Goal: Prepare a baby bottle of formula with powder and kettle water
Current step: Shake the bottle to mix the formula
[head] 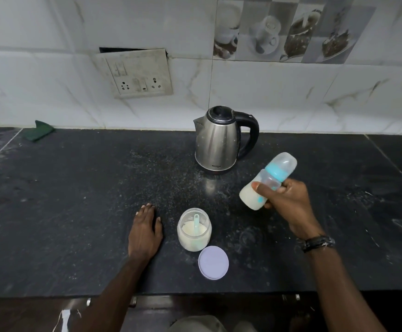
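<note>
Bottle (267,183) sits tilted in the right hand (288,200), which grips it above the counter (75,212), capped, with milky liquid in its base, so this looks like the mixing step; next it likely needs shaking until smooth, then setting down upright. Left hand (144,233) lies flat and empty on the counter beside the open powder jar (194,230), scoop (196,224) inside, lid (213,262) just beside it. Behind stands the kettle (221,140) on dark, powder-dusted stone, against a tiled wall with a socket plate (135,73).
</note>
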Demonstrator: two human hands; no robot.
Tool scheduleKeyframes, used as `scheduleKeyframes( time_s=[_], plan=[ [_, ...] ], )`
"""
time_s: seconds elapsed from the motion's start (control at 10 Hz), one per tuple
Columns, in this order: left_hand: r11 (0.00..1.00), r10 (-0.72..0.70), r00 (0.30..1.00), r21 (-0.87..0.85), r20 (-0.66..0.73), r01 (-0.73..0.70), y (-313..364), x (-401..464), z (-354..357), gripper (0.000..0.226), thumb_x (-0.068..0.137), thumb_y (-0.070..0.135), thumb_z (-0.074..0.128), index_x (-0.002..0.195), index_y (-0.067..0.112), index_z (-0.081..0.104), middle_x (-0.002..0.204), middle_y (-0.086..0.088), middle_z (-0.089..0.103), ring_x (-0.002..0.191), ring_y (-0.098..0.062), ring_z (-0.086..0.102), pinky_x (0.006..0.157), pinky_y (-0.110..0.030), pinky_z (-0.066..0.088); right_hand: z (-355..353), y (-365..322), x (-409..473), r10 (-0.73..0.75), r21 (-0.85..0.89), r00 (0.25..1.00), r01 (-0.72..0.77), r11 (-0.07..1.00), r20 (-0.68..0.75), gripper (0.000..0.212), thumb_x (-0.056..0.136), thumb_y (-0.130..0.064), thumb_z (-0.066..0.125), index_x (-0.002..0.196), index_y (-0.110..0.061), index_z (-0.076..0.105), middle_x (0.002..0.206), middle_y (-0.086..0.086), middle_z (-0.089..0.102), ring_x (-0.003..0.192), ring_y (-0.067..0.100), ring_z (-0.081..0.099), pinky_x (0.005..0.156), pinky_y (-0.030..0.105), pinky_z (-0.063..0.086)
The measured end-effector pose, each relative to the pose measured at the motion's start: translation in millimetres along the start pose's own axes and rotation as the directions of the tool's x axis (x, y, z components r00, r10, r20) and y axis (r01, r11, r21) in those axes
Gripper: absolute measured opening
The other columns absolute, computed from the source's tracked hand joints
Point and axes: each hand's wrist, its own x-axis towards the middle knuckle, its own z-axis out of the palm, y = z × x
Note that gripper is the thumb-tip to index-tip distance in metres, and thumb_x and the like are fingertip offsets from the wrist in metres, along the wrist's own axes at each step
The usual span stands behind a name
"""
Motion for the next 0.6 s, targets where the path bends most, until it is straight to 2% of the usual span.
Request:
scheduleKeyframes(
  time_s=[0.1,0.2,0.3,0.4,0.5,0.6],
  plan=[
    [1.000,-0.004,1.000,0.003,-0.003,0.004,-0.8,-1.5,0.5,0.049,0.095,0.025,0.045,0.132,-0.003,0.058,0.140,-0.023,0.056,0.134,-0.037,0.049,0.115,-0.048,0.036,1.5,1.3,-2.6,-0.032,-0.167,0.995,0.047,0.985,0.091,0.058,0.055,-0.047,0.090,0.104,-0.019,0.072,0.093,-0.004,0.077,0.083,0.009,0.074,0.072,0.033,0.059],
    [1.000,0.002,1.000,0.002,-0.002,-0.002,0.2,-0.1,-0.7,0.050,0.095,0.026,0.044,0.133,-0.003,0.058,0.141,-0.022,0.056,0.135,-0.037,0.048,0.115,-0.048,0.036,5.3,0.6,-5.1,-0.024,-0.129,0.999,0.029,0.991,0.039,0.050,0.062,-0.037,0.090,0.103,-0.018,0.071,0.097,-0.001,0.077,0.084,0.011,0.074,0.069,0.030,0.058],
    [1.000,-0.008,1.000,0.010,0.006,0.008,0.1,-2.3,-0.9,0.050,0.095,0.026,0.044,0.134,-0.003,0.057,0.141,-0.022,0.055,0.135,-0.037,0.048,0.116,-0.048,0.036,7.4,-2.8,-6.6,-0.026,-0.210,0.999,0.032,0.977,0.029,0.054,0.058,-0.049,0.089,0.100,-0.021,0.070,0.095,-0.005,0.075,0.084,0.011,0.071,0.074,0.037,0.060],
    [1.000,0.003,1.000,0.000,-0.008,-0.003,2.1,-1.1,-1.8,0.050,0.095,0.026,0.044,0.133,-0.003,0.058,0.141,-0.022,0.056,0.135,-0.036,0.048,0.116,-0.047,0.036,10.4,-3.7,-7.7,-0.015,-0.216,0.999,0.021,0.976,0.030,0.041,0.062,-0.038,0.089,0.095,-0.024,0.069,0.095,0.000,0.076,0.083,0.014,0.073,0.073,0.043,0.062],
    [1.000,-0.014,1.000,0.001,0.004,0.014,2.2,-2.7,-0.6,0.050,0.095,0.026,0.044,0.133,-0.002,0.058,0.141,-0.021,0.056,0.136,-0.036,0.048,0.116,-0.047,0.035,8.5,-3.8,-6.0,-0.008,-0.267,1.000,0.011,0.964,0.010,0.060,0.053,-0.058,0.086,0.098,-0.023,0.069,0.094,-0.005,0.074,0.085,0.015,0.071,0.073,0.041,0.060],
    [1.000,-0.001,1.000,-0.005,-0.015,0.001,0.8,-1.1,-1.6,0.050,0.095,0.026,0.044,0.133,-0.002,0.058,0.141,-0.021,0.056,0.136,-0.036,0.048,0.116,-0.048,0.036,8.6,-1.6,-5.8,-0.015,-0.248,0.998,0.029,0.968,0.061,0.055,0.057,-0.043,0.090,0.102,-0.017,0.071,0.095,0.001,0.077,0.080,0.013,0.074,0.067,0.033,0.060]
  ],
)
